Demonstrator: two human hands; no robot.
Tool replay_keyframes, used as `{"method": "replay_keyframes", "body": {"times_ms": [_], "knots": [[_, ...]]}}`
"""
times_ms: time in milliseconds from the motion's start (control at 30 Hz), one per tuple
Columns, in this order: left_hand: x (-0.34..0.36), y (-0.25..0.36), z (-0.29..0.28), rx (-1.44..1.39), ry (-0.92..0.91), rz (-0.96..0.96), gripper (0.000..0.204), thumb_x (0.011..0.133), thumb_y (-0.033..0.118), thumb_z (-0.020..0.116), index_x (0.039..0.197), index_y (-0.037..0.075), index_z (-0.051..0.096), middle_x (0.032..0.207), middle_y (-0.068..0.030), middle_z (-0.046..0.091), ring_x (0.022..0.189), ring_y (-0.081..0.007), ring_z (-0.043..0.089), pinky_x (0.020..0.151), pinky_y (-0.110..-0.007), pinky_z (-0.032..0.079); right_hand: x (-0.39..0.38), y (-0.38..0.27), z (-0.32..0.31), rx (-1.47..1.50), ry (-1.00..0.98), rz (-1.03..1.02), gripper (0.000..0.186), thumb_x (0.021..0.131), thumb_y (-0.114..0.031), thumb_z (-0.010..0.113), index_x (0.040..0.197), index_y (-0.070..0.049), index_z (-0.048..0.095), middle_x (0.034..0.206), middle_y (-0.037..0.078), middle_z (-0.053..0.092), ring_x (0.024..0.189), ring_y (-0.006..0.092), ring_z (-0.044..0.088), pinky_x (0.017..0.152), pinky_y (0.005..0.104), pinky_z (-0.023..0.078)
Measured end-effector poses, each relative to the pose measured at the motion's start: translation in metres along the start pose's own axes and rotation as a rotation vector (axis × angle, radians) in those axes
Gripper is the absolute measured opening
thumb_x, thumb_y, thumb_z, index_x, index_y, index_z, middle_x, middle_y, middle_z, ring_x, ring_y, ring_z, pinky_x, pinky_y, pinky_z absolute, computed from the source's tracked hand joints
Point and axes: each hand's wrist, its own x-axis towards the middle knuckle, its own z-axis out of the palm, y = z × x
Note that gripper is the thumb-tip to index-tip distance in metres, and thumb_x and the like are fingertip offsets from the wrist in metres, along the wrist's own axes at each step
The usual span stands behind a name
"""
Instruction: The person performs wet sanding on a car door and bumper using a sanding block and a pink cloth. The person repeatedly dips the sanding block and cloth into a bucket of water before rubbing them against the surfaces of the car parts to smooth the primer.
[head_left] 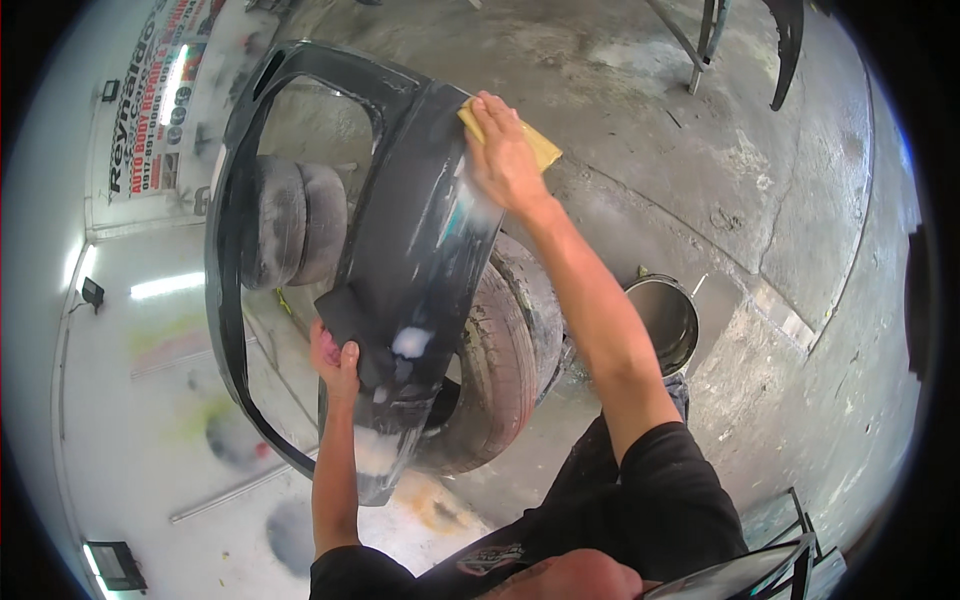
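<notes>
The dark car panel (410,220) stands in front of the person, propped close to a worn tyre (505,380), with grey-dusted tyres (276,222) visible through its window opening. The right hand (505,155) lies on a yellow pad (543,150) at the panel's upper right edge; its fingers rest nearly straight and close together over the pad, holding it against the surface. The left hand (340,360) is at the panel's opposite edge, its thumb laid by the lower corner of a dark flat piece (345,315); the other fingers curl partly out of sight, so I cannot tell whether they pinch it.

As far as the surface shows, the work looks partway along. Much of the middle is an even, dull dark grey, which I judge the more finished part. Less uniform are the teal streak (458,215) below the right hand, the whitish spot (410,343) lower down and the pale, hazy lower end (375,452) (perhaps filler or bare undercoat, though that is hard to tell). These areas seem to be what is left, along with the scuffed edge beneath the pad
</notes>
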Motion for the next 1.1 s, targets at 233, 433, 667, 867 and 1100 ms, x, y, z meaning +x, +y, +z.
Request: {"method": "replay_keyframes", "body": {"times_ms": [233, 433, 667, 867, 1100], "knots": [[-0.005, -0.007, 0.000, 0.060, 0.066, 0.109, 0.077, 0.091, 0.036, 0.075, 0.144, -0.008, 0.042, 0.134, -0.0157, 0.057, 0.121, -0.0245, 0.057, 0.106, -0.036, 0.044, 0.031, -0.024, 0.022, -0.076, 0.063, 0.029, 0.047, 0.095, -0.012, 0.064, 0.135, 0.011, 0.057, 0.135, 0.030, 0.059, 0.130, 0.0430, 0.055, 0.116, 0.0501, 0.040], [-0.005, 0.000, 0.003, 0.026, 0.042, 0.045, 0.076, 0.089, 0.038, 0.076, 0.142, -0.007, 0.044, 0.131, -0.0151, 0.057, 0.120, -0.0241, 0.058, 0.105, -0.037, 0.044, 0.001, 0.010, 0.007, -0.024, 0.024, 0.045, 0.041, 0.095, -0.013, 0.062, 0.129, 0.010, 0.060, 0.129, 0.027, 0.062, 0.127, 0.0413, 0.057, 0.114, 0.0515, 0.041], [-0.003, 0.001, 0.006, 0.068, 0.077, 0.033, 0.073, 0.089, 0.036, 0.073, 0.142, -0.007, 0.044, 0.129, -0.0138, 0.058, 0.120, -0.0234, 0.057, 0.106, -0.036, 0.042, 0.020, -0.010, 0.008, 0.035, 0.033, 0.155, 0.039, 0.096, -0.013, 0.061, 0.131, 0.005, 0.062, 0.132, 0.026, 0.062, 0.129, 0.0399, 0.056, 0.116, 0.0520, 0.039], [-0.001, -0.004, -0.005, 0.068, 0.069, 0.032, 0.076, 0.088, 0.036, 0.073, 0.144, -0.007, 0.043, 0.131, -0.0142, 0.058, 0.120, -0.0239, 0.058, 0.105, -0.036, 0.043, -0.029, 0.029, -0.024, 0.097, 0.090, 0.184, 0.036, 0.102, -0.016, 0.055, 0.132, 0.004, 0.062, 0.129, 0.028, 0.064, 0.118, 0.0432, 0.063, 0.110, 0.0487, 0.045], [-0.007, -0.002, 0.000, 0.031, 0.090, 0.034, 0.081, 0.088, 0.040, 0.075, 0.146, -0.007, 0.043, 0.131, -0.0138, 0.059, 0.120, -0.0237, 0.058, 0.104, -0.036, 0.045, -0.059, 0.070, -0.059, 0.270, -0.060, 0.453, 0.056, 0.108, -0.020, 0.047, 0.161, -0.008, 0.035, 0.160, 0.020, 0.044, 0.142, 0.0380, 0.048, 0.121, 0.0399, 0.033]]}}
